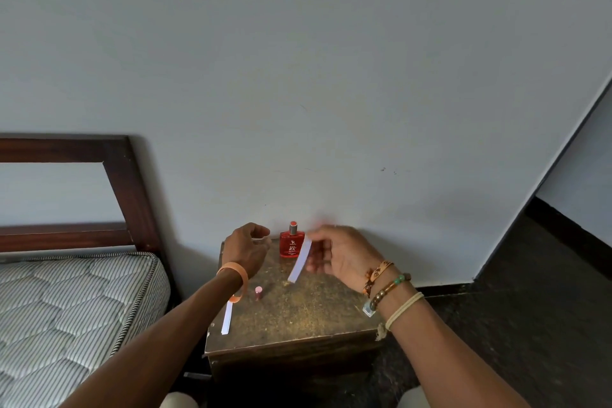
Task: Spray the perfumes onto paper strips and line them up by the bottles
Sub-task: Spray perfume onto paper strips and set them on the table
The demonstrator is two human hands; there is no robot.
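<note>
A red perfume bottle (291,242) stands uncapped at the back of a small brown table (298,311), close to the wall. My right hand (341,255) pinches a white paper strip (300,260) just right of the bottle; the strip hangs tilted, its lower end near the tabletop. My left hand (246,250) hovers left of the bottle with fingers loosely curled and nothing visibly in it. A second white strip (227,316) lies near the table's left edge. A small pink cap (258,292) stands beside it.
A bed with a striped mattress (66,308) and dark wooden headboard (126,182) stands left of the table. The grey wall (298,76) rises right behind the table. Dark floor (530,308) spreads to the right. A small clear object (368,308) shows at the table's right edge, under my wrist.
</note>
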